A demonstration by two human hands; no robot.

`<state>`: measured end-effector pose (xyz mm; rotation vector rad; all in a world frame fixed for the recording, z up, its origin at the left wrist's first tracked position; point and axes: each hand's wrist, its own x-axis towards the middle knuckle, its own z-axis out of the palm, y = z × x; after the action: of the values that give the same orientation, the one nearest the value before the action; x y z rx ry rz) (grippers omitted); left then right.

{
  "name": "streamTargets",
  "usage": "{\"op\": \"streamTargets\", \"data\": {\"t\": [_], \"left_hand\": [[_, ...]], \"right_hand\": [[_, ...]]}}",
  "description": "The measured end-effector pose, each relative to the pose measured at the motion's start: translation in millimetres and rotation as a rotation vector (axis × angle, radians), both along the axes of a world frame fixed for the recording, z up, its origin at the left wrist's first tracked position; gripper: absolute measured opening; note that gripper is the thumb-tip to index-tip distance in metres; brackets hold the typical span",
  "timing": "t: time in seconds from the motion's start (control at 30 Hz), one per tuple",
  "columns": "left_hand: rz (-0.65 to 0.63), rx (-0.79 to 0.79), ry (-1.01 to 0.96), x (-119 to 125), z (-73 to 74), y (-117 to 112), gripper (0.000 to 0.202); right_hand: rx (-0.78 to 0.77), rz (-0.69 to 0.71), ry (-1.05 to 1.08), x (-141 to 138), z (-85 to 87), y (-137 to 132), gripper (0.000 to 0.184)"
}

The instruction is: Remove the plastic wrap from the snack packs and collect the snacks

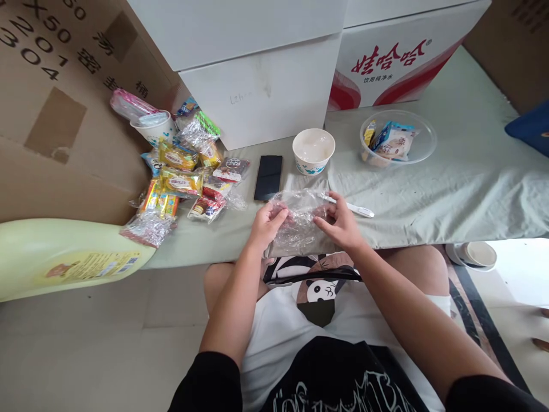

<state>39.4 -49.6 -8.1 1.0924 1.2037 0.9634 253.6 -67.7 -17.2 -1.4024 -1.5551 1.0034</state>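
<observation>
A crinkled sheet of clear plastic film [298,220] stretches between my two hands at the front edge of the table. My left hand [269,224] pinches its left side between thumb and fingers. On the other side, my right hand [341,223] has its thumb and fingers closed on the film's right edge. A slim white pen-like thing [360,210] lies on the cloth, partly behind my right hand. Just beyond the film are a black phone [268,178] and a white paper bowl [313,151] with blue marks near its base.
Wrapped snacks [182,182] pile up at the left, beside a paper cup [154,129] holding plastic packets. A clear round tub [422,140] with snack packets stands at the right. White boxes [261,91] line the back. A pale green bottle [64,260] lies at the left edge.
</observation>
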Motion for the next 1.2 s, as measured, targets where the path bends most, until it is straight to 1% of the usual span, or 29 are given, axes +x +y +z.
{"op": "streamTargets", "data": {"t": [0.03, 0.07, 0.1, 0.17, 0.2, 0.3, 0.37, 0.43, 0.47, 0.53, 0.63, 0.77, 0.83, 0.9, 0.93, 1.03, 1.07, 1.13, 1.17, 1.2], "left_hand": [[0.013, -0.006, -0.026, 0, 0.3, -1, 0.036], [0.002, -0.013, -0.038, -1, 1.0, -1, 0.038], [-0.03, -0.017, -0.035, -2, 1.9, -2, 0.04], [-0.114, -0.014, 0.011, -2, 4.2, -4, 0.044], [-0.146, -0.015, 0.041, -2, 5.3, -4, 0.046], [-0.176, -0.049, 0.093, -2, 7.8, -4, 0.04], [-0.197, -0.071, 0.079, -3, 9.0, -4, 0.036], [-0.222, -0.074, 0.036, -4, 10.5, -3, 0.036], [-0.215, -0.075, -0.001, -5, 11.4, -4, 0.038], [-0.157, -0.08, -0.093, -6, 13.4, -4, 0.04], [-0.077, -0.093, -0.191, -5, 15.1, -4, 0.035], [-0.108, -0.112, -0.195, -3, 14.2, 0, 0.02], [-0.119, -0.105, -0.197, -4, 13.7, 2, 0.026], [-0.128, -0.07, -0.159, -5, 13.6, 2, 0.036], [-0.136, -0.037, -0.111, -6, 13.5, 1, 0.036], [-0.166, 0.097, 0.084, -8, 11.9, -3, 0.021], [-0.168, 0.139, 0.136, -8, 10.7, -4, 0.019], [-0.144, 0.235, 0.231, -10, 8.1, -5, 0.016], [-0.11, 0.3, 0.292, -10, 6.9, -5, 0.016], [-0.05, 0.382, 0.367, -10, 6.2, -5, 0.017]], "right_hand": [[-0.009, 0.018, -0.053, 0, 0.6, 0, 0.047], [-0.019, 0.026, -0.107, -1, 1.5, 1, 0.034], [-0.028, 0.029, -0.155, -1, 2.7, 1, 0.026], [-0.027, 0.018, -0.204, -1, 5.0, 0, 0.025], [-0.022, 0.003, -0.189, -1, 5.9, 0, 0.025], [-0.031, -0.008, -0.034, 1, 7.6, -3, 0.02], [-0.063, 0.025, 0.059, 2, 8.2, -4, 0.025], [-0.089, 0.047, 0.07, 1, 8.6, -4, 0.025], [-0.091, 0.041, 0.057, 1, 8.8, -3, 0.021], [-0.085, 0.013, 0.043, -1, 8.7, -2, 0.015], [-0.068, -0.027, 0.089, -2, 8.6, -1, 0.016], [-0.014, -0.045, 0.133, 1, 10.7, -3, 0.013], [0.002, -0.038, 0.162, 3, 12.3, -4, 0.012], [-0.013, -0.031, 0.188, 5, 13.5, -4, 0.013], [-0.022, -0.029, 0.192, 6, 13.8, -4, 0.015], [-0.008, -0.029, 0.176, 9, 13.6, -4, 0.021], [0.008, -0.032, 0.17, 9, 13.1, -4, 0.025], [0.018, -0.035, 0.138, 9, 11.8, -3, 0.029], [0.008, -0.04, 0.105, 8, 11.0, -3, 0.028], [-0.008, -0.047, 0.06, 6, 10.2, -3, 0.025]]}}
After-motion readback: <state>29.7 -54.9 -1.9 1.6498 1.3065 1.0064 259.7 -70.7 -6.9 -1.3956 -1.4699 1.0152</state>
